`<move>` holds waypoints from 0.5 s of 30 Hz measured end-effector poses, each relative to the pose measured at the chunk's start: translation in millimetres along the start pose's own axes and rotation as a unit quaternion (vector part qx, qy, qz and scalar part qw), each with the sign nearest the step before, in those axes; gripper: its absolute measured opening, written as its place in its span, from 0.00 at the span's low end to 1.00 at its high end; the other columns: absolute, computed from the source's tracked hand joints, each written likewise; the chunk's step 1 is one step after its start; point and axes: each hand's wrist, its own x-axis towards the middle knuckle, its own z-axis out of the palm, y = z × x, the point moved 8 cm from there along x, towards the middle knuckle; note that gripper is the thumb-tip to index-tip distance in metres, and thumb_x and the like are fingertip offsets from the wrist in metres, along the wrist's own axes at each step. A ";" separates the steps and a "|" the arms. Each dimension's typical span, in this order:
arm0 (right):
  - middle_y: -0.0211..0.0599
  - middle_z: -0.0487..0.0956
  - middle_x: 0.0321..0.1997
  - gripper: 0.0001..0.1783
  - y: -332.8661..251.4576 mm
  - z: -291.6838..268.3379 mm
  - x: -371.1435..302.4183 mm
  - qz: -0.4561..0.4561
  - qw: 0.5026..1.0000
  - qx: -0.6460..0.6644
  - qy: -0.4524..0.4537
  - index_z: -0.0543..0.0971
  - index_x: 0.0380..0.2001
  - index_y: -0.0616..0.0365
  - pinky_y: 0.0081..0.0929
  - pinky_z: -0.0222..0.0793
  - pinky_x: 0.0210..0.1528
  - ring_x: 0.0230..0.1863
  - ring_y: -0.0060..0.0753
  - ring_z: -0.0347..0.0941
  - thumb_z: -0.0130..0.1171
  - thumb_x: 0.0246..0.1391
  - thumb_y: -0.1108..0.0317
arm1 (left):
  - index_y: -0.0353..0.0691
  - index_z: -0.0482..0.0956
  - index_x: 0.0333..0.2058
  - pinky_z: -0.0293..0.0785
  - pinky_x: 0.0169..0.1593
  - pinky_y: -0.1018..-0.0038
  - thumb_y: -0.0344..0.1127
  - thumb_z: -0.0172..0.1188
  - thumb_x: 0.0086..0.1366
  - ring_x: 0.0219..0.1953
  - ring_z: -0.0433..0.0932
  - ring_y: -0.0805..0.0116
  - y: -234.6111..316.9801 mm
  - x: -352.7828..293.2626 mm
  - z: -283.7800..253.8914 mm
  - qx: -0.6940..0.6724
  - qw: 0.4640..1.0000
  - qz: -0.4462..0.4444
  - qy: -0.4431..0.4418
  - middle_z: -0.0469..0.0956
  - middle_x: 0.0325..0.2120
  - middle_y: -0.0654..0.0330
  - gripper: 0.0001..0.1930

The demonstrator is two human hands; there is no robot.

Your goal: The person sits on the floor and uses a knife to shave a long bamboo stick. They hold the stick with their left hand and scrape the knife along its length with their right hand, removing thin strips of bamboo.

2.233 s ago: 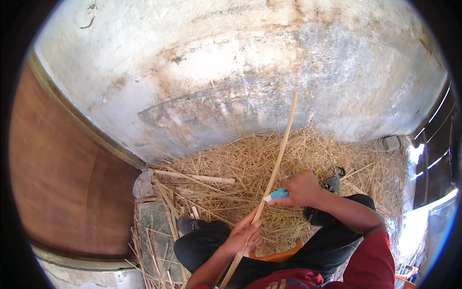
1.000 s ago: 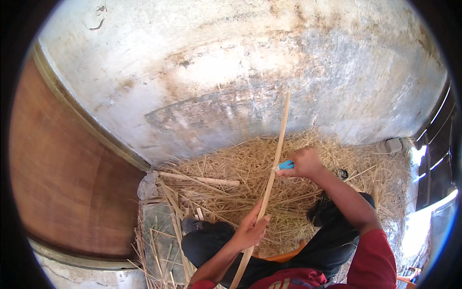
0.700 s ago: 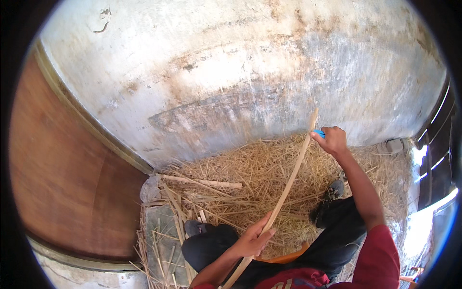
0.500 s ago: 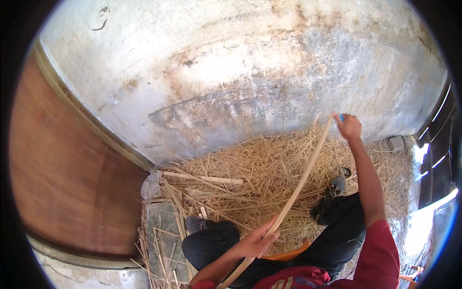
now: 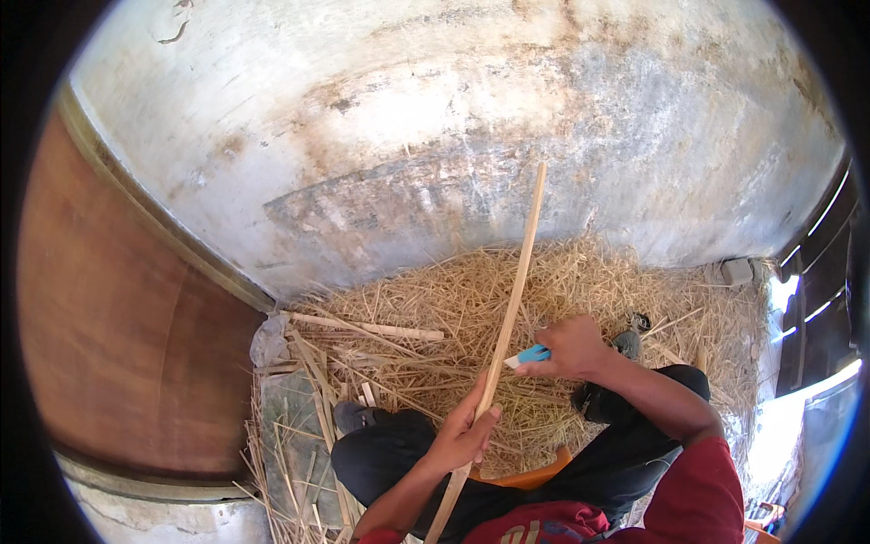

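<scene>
A long pale wooden strip (image 5: 520,281), likely bamboo, slants up from my lap toward the wall, its far end free in the air. My left hand (image 5: 464,435) is wrapped round its lower part. In my right hand (image 5: 571,348) is a blue-handled utility knife (image 5: 532,354), gripped in closed fingers. Its blade tip is at the strip's right side, just above my left hand; whether it cuts in cannot be seen.
Straw-like shavings (image 5: 580,281) cover the floor between my feet and the stained wall (image 5: 408,118). More strips (image 5: 381,330) lie left, by a stone slab (image 5: 294,435) and a brown door panel (image 5: 136,308). A grey block (image 5: 737,271) sits far right. Something orange (image 5: 535,473) shows under me.
My right hand has come down from the strip's far end to just above my left hand, bringing the knife into clear view. The strip now stands more upright.
</scene>
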 end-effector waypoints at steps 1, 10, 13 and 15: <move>0.36 0.69 0.08 0.40 0.2 -0.4 1.6 -0.004 1.000 -0.006 0.016 0.73 0.09 0.54 0.37 0.66 0.17 0.11 0.40 0.69 0.51 0.43 0.24 | 0.45 0.40 0.68 0.64 0.16 0.83 0.35 0.47 0.71 0.14 0.62 0.84 1.9 -0.2 0.5 0.001 1.000 -0.006 -0.001 0.64 0.18 0.70 0.33; 0.37 0.71 0.08 0.41 59.1 5.8 22.0 0.143 0.989 -0.020 0.026 0.77 0.11 0.55 0.36 0.66 0.16 0.11 0.39 0.72 0.49 0.41 0.22 | 0.43 0.40 0.68 0.64 0.17 0.83 0.34 0.48 0.70 0.15 0.63 0.83 -2.9 -9.8 2.0 -0.025 0.998 -0.057 -0.023 0.65 0.19 0.69 0.34; 0.35 0.70 0.07 0.42 7.7 19.8 14.2 0.050 0.998 -0.028 -0.001 0.77 0.11 0.54 0.36 0.65 0.16 0.11 0.39 0.71 0.48 0.41 0.21 | 0.42 0.40 0.68 0.64 0.17 0.83 0.34 0.49 0.70 0.15 0.64 0.83 -4.0 -11.9 -2.0 -0.010 0.999 -0.039 -0.006 0.65 0.20 0.68 0.34; 0.34 0.70 0.07 0.42 1.9 20.1 15.3 -0.001 0.999 -0.037 0.003 0.77 0.12 0.54 0.36 0.65 0.16 0.11 0.38 0.71 0.48 0.40 0.21 | 0.43 0.40 0.68 0.65 0.17 0.82 0.34 0.49 0.70 0.16 0.64 0.83 -5.8 -12.6 -1.7 -0.003 1.000 -0.015 -0.007 0.67 0.21 0.67 0.34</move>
